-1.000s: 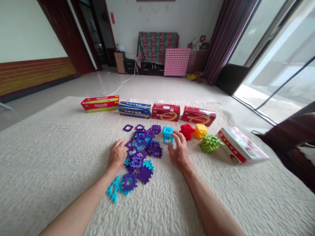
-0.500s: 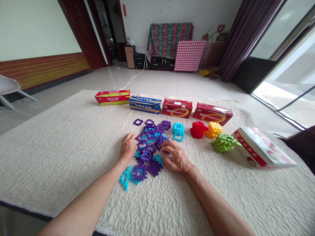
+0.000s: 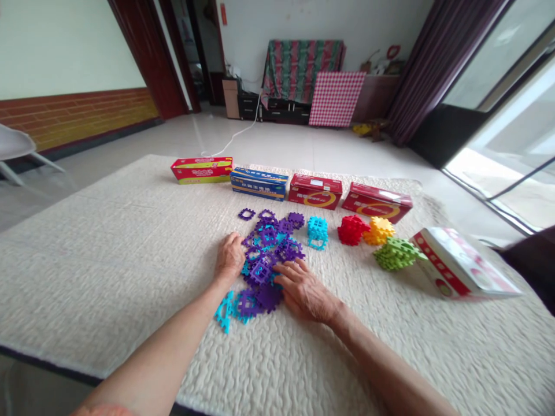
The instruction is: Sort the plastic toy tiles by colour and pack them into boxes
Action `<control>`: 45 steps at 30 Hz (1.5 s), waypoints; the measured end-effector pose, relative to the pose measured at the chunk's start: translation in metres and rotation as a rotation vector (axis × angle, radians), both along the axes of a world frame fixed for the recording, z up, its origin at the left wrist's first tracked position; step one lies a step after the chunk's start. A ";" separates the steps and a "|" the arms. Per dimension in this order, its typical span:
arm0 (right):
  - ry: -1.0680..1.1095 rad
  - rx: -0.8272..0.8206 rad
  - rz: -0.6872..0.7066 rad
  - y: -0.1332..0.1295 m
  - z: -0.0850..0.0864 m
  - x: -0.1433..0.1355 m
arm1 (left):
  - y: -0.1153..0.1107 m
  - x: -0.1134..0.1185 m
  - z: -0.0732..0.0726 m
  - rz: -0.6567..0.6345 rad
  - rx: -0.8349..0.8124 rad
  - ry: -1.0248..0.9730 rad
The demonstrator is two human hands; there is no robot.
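Note:
Purple and turquoise notched interlocking plastic tiles lie in a loose heap, with a purple window-shaped tile (image 3: 261, 270) near its middle. At the heap's left edge is my left hand (image 3: 230, 257), fingers curled together; whatever lies under the fingertips is hidden. From the right, my right hand (image 3: 306, 290) reaches over the heap, fingers stretched out and touching turquoise and purple tiles. A solid purple tile (image 3: 269, 296) lies just left of that hand. Nearer to me are a turquoise tile (image 3: 224, 312) and a purple square frame tile (image 3: 249, 303).
Separate stacks of turquoise (image 3: 318, 231), red (image 3: 353, 230), yellow (image 3: 380, 230) and green tiles (image 3: 396, 254) stand to the right. Behind are a red-green box (image 3: 202, 171), a blue box (image 3: 259, 185) and two dark red boxes (image 3: 315, 192). A white-red box (image 3: 463, 263) sits far right.
My right hand has shifted left and a little toward me, its fingers now further over the heap. The left hand stays at the heap's left edge. The whole view has shifted slightly.

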State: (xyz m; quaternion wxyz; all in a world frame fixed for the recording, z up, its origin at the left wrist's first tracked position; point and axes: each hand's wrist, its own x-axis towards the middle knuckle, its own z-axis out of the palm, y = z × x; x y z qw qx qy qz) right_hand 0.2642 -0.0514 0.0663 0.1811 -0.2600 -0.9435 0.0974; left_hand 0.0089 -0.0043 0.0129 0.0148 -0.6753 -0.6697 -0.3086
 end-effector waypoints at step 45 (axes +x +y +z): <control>0.420 0.265 -0.647 0.046 -0.035 0.055 | 0.004 -0.006 -0.011 -0.022 0.070 0.028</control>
